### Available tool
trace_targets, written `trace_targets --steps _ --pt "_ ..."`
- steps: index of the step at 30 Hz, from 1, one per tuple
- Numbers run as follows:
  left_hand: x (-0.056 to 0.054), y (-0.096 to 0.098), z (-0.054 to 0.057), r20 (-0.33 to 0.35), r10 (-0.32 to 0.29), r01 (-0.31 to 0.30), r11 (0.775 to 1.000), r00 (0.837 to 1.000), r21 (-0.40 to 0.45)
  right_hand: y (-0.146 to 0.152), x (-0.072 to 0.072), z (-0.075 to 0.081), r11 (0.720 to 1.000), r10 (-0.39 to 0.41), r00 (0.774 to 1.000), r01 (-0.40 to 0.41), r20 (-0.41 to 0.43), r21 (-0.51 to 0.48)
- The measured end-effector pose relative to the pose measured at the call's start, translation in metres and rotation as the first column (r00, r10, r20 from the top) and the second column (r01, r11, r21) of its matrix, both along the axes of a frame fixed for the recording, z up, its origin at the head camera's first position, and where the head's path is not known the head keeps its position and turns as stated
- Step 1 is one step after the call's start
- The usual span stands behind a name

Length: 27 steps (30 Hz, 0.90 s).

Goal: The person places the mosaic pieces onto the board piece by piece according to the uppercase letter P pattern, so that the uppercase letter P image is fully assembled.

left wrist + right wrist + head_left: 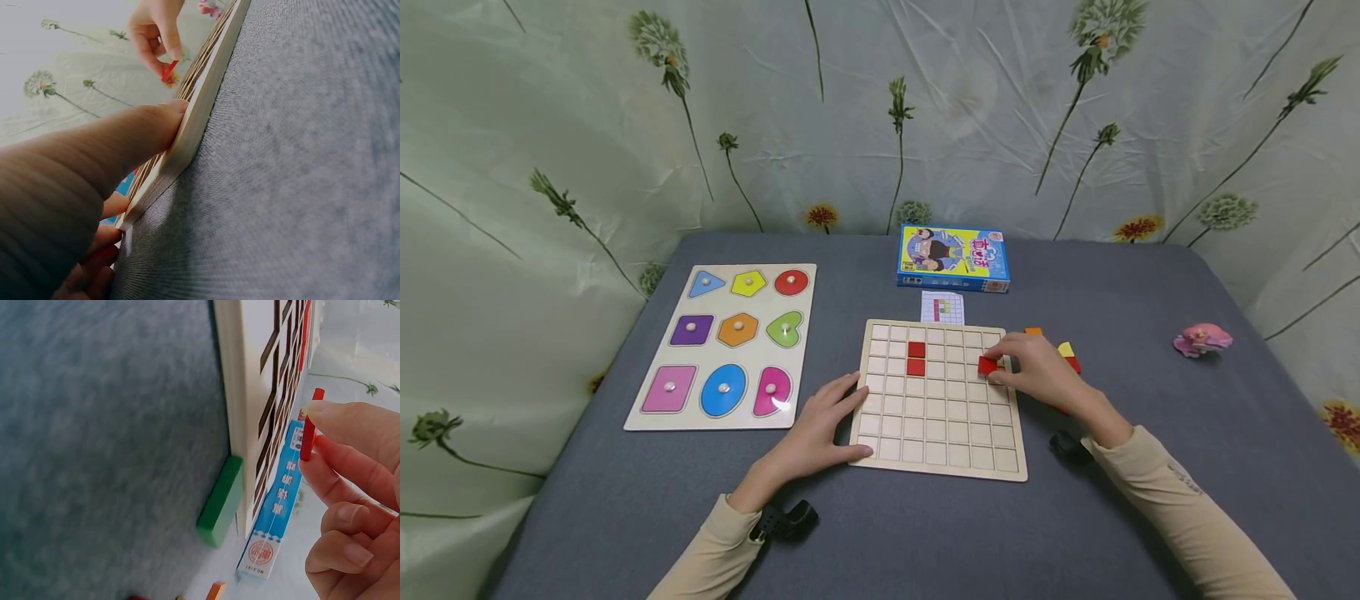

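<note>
A wooden grid board (935,429) lies on the table with two red square tiles (916,367) in its upper left part, one above the other. Over the board's right side, my right hand (1037,367) pinches another red square tile (309,428) between thumb and fingertips. That tile is raised above the grid, seen edge-on in the right wrist view. My left hand (820,429) rests spread at the board's lower left corner. Its thumb (147,128) lies on the rim, and the other fingers touch the left edge.
A shape puzzle board (715,417) with knobbed pieces lies at the left. Behind the grid are a pattern card (942,307) and a blue box (953,258). Loose tiles, including a green tile (222,500), lie right of the grid. Farther right sits a pink object (1202,339).
</note>
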<state>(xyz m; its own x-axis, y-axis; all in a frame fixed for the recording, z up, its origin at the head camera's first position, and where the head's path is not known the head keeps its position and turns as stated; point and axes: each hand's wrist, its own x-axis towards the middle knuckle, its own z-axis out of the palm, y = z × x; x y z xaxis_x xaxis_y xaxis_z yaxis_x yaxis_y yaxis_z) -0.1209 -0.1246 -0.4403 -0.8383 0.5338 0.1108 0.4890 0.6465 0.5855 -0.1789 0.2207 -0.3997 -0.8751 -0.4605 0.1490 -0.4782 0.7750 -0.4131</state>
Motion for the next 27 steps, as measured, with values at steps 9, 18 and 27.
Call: trace_targets --steps 9,18,27 --pt "0.000 -0.001 -0.002 -0.020 0.001 -0.001 1.000 1.000 -0.013 -0.014 0.001 0.002 1.000 0.004 1.000 -0.004 0.028 0.014" --pt "-0.001 -0.003 -0.004 -0.026 0.001 -0.001 1.000 1.000 -0.009 -0.024 0.000 0.004 0.999 0.039 0.999 -0.039 0.014 0.009" --pt "-0.002 -0.001 -0.005 -0.032 -0.010 0.010 1.000 0.999 -0.010 -0.031 0.001 0.004 0.999 0.026 0.998 -0.027 0.054 0.026"
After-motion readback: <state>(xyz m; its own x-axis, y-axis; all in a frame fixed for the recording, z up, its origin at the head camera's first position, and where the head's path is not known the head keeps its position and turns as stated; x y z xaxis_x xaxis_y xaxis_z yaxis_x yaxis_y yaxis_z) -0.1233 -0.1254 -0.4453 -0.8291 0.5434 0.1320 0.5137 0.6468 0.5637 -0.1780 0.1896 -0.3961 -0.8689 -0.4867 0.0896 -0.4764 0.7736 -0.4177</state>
